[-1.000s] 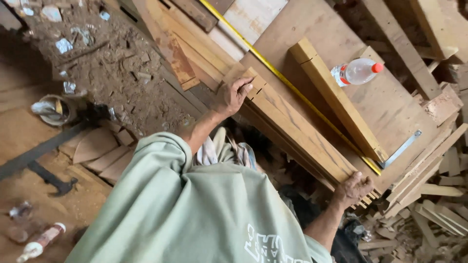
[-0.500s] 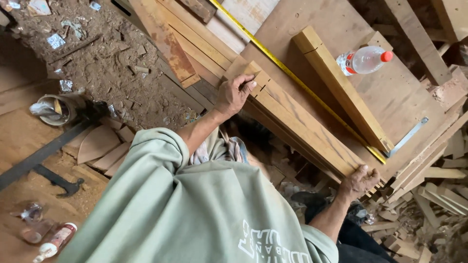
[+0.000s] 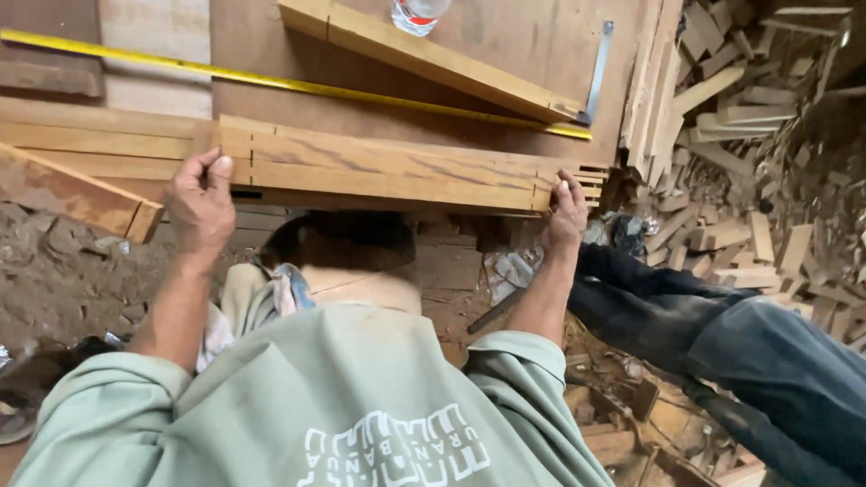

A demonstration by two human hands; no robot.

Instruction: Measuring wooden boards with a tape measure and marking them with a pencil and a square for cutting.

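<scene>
Brown board forms the surface (image 3: 271,41) across the top of the frame, with dirt floor and wood litter below and to the right of it. A bundle of notched wooden slats (image 3: 388,171) is laid lengthwise along the near edge of the surface, in the middle of the frame. Its left end is gripped by the left hand (image 3: 200,203), thumb up against the end face and fingers curled round the underside, where they are hidden. Its right end is pressed by the right hand (image 3: 566,212), fingers spread flat on the stepped slat ends; the palm is turned away and cannot be made out. How many slats are in the bundle cannot be told.

Just behind the bundle a yellow tape measure (image 3: 298,86) is stretched slantwise, its left end cut off by the frame edge. Beyond it a thick wooden beam (image 3: 424,59) is laid, and a steel square (image 3: 597,68) is seen at its right end. A plastic bottle (image 3: 417,13) is cut off by the top edge, only its lower part being shown. A heap of offcuts (image 3: 749,117) is piled at upper right. The lower frame is filled by a green shirt (image 3: 325,406), and a dark trouser leg (image 3: 722,334) is stretched out at right.
</scene>
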